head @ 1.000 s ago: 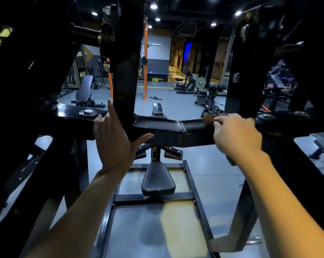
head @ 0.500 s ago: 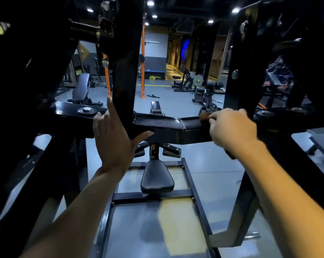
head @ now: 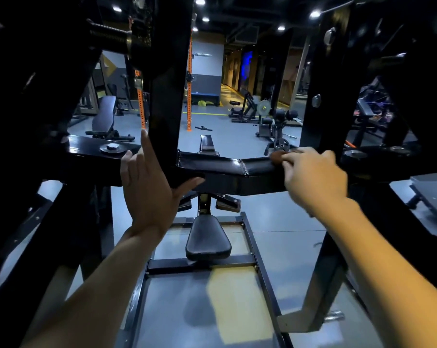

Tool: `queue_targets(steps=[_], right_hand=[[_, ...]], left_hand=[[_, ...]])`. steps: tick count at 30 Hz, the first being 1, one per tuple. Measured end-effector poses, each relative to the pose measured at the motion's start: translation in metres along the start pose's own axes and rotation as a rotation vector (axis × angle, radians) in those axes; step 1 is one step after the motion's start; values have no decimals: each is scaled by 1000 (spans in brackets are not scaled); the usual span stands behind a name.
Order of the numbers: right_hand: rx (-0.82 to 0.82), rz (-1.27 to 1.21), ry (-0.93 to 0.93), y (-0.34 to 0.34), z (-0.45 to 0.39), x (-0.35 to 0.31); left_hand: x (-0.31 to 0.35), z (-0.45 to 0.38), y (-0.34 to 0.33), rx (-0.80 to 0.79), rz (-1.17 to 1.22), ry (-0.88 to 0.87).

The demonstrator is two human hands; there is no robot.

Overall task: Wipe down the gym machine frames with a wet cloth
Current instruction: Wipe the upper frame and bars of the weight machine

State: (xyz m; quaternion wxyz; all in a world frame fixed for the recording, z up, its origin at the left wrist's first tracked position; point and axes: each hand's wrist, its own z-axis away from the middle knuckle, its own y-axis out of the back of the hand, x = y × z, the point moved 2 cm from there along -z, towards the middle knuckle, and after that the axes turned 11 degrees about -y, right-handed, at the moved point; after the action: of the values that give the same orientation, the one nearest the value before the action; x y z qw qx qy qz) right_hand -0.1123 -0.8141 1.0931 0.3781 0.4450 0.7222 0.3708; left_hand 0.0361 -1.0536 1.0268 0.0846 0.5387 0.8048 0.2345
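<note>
- Landmark: the black crossbar (head: 220, 169) of the machine frame, running left to right across the view at hand height, with a welded bend near its middle. All positions below are given from it.
- Uprights: a broad black post (head: 167, 84) rises from the crossbar left of the bend; a second post (head: 322, 79) rises at its right end. Both bound the stretch of bar open to wiping.
- Floor (head: 275, 222) lies below and beyond the crossbar; other gym equipment stands well beyond it.
- Seat pad (head: 208, 238): directly below the crossbar's middle, long axis pointing away from the person.
- Left hand (head: 149, 187): fingers straight and spread, held upright against the near face of the crossbar at the foot of the broad post, thumb reaching right along the bar's lower edge. It holds nothing; judged a bracing hand.
- Right hand (head: 315, 177): on top of the crossbar's right portion, fingers curled over and pinching the cloth.
- Cloth (head: 277, 156): a small brownish wad showing at the right fingertips, touching the bar's top face right of the bend. Its wetness cannot be told.
- Governing relation: the bar's long axis runs sideways from the right hand toward the left; unwiped length, as judged, lies leftward to the bend and post.
- Obstruction: the broad post and the left hand itself close off the stroke's left end; the weld ridge may snag the cloth.
</note>
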Motion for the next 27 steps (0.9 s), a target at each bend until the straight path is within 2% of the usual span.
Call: queue_targets(steps=[2,4,6,8,11,12,16,18,20,23,25,27], right_hand=[[-19,13,-81,1,-2,-8],[-90,-85,-51,-2,14,-56],[-144,-253,113,-14,35,-113],[-166,-306,296,-30,45,-152],[-143,-269,391,-33,29,-131],[-119,-192,348,-31,23,-107],[-52,9,-19,2,-3,-7],[-90,59,-93,5,-4,-14],[-145,1,-17,0,7,-56],[-223,-180,255,-10,33,-135],[-201,-148,387,-14,39,-163],[-108,-95,461,-13,34,-155]], left_hand=[[0,1,-1,4,-14,3],[-2,2,-2,0,-19,5],[-3,0,-2,8,-6,-5],[-4,0,-3,39,2,-28],[-8,-1,-5,21,13,-7],[-8,-1,-4,10,13,-2],[-3,0,0,2,14,0],[-2,1,1,2,-3,15],[-1,2,1,-13,-11,13],[-2,1,1,-19,-25,-3],[-3,0,1,6,-26,-22],[-4,-1,1,9,15,-16]])
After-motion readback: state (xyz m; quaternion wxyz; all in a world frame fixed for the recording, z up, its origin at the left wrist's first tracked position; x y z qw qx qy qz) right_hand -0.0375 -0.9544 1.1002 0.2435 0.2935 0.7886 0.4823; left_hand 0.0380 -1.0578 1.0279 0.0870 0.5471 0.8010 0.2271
